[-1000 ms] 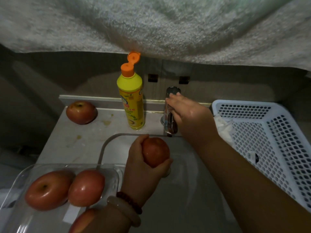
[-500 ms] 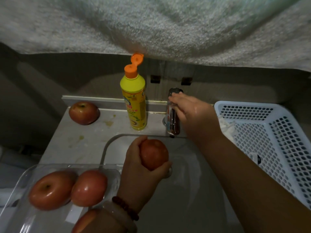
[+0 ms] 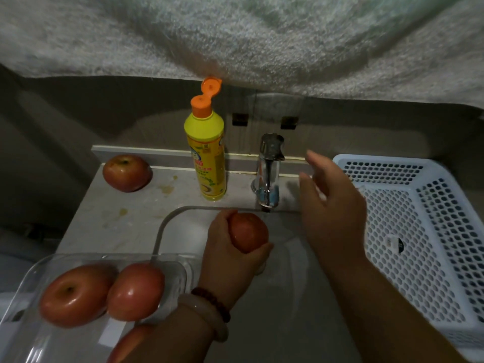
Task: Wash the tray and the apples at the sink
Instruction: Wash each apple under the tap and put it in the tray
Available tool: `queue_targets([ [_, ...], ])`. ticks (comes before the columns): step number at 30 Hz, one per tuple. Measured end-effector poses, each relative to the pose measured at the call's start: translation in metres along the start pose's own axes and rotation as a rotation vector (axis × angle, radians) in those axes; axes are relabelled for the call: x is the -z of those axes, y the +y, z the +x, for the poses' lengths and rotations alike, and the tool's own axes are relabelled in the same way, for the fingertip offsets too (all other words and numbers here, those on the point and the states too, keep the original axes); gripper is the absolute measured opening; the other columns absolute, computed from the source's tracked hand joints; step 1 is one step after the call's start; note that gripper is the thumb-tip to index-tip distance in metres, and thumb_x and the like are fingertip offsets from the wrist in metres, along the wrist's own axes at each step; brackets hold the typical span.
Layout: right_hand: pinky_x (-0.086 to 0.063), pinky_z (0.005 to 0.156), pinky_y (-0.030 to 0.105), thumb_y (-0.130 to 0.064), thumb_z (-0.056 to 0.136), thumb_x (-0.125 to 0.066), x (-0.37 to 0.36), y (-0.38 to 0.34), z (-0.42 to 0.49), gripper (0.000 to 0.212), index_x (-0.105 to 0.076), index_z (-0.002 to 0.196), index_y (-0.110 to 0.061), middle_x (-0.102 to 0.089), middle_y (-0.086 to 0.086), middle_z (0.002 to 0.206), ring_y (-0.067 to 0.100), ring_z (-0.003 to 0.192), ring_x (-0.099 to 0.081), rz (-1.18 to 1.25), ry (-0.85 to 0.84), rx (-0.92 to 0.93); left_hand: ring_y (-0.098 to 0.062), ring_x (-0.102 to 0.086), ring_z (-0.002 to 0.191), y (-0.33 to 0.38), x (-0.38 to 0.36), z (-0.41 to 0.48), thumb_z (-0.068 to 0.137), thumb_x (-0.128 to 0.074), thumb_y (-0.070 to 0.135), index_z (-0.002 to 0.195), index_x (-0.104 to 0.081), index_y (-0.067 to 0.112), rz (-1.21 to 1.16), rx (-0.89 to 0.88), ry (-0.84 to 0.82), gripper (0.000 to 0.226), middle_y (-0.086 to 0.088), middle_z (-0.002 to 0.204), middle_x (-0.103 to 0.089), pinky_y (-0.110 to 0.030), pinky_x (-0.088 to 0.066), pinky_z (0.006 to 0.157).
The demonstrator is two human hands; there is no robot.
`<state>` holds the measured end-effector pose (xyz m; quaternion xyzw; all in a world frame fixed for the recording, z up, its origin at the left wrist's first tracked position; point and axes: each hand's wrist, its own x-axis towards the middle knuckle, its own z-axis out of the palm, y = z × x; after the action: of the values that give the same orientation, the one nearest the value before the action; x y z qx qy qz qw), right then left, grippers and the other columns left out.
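Observation:
My left hand (image 3: 230,255) grips a red apple (image 3: 250,231) over the sink basin (image 3: 282,297), just below the spout of the chrome tap (image 3: 269,169). My right hand (image 3: 332,208) hovers to the right of the tap with fingers spread, touching nothing. A clear plastic tray (image 3: 34,344) at the lower left holds two red apples (image 3: 76,294) (image 3: 136,293); a third (image 3: 131,341) shows partly under my left forearm. One more apple (image 3: 127,172) lies on the counter at the back left.
A yellow dish-soap bottle (image 3: 208,163) with its orange cap flipped up stands left of the tap. A white perforated basket (image 3: 424,231) sits right of the sink. A towel-like cloth (image 3: 235,35) hangs overhead. The stained counter (image 3: 117,218) lies left of the basin.
My right hand has let go of the tap and drawn back to the right, fingers spread. The left hand keeps the apple under the spout.

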<state>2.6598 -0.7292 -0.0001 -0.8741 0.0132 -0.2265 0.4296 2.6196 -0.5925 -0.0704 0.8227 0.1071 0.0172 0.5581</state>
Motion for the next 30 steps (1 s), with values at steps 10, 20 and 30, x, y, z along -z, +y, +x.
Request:
queue_targets([
  [10, -0.054, 0.078, 0.025, -0.043, 0.086, -0.063, -0.048, 0.042, -0.063, 0.033, -0.061, 0.119, -0.037, -0.067, -0.004, 0.117, 0.007, 0.098, -0.067, 0.616, -0.337, -0.840, 0.000, -0.055, 0.098, 0.000, -0.027, 0.018, 0.067, -0.083, 0.010, 0.115, -0.045, 0.036, -0.132, 0.065, -0.137, 0.066, 0.004, 0.117, -0.056, -0.011, -0.048, 0.079],
  [20, -0.055, 0.072, 0.036, -0.016, 0.089, -0.064, -0.075, 0.042, -0.047, 0.013, -0.071, 0.097, -0.023, -0.074, 0.004, 0.090, 0.021, 0.086, -0.071, 0.756, -0.254, -0.885, 0.002, -0.067, 0.081, 0.011, -0.029, 0.020, 0.100, -0.043, 0.017, 0.114, -0.057, 0.026, -0.597, 0.322, -0.105, 0.023, 0.008, 0.096, -0.069, -0.012, -0.051, 0.063],
  [30, -0.058, 0.075, 0.043, -0.040, 0.080, -0.063, -0.086, 0.049, -0.042, 0.025, -0.073, 0.081, -0.017, -0.073, 0.011, 0.084, 0.029, 0.084, -0.070, 0.700, -0.282, -1.062, -0.008, -0.062, 0.091, 0.000, -0.044, 0.026, 0.102, -0.036, 0.020, 0.086, -0.062, 0.036, -0.229, 0.174, 0.144, 0.034, 0.004, 0.094, -0.068, -0.022, -0.048, 0.081],
])
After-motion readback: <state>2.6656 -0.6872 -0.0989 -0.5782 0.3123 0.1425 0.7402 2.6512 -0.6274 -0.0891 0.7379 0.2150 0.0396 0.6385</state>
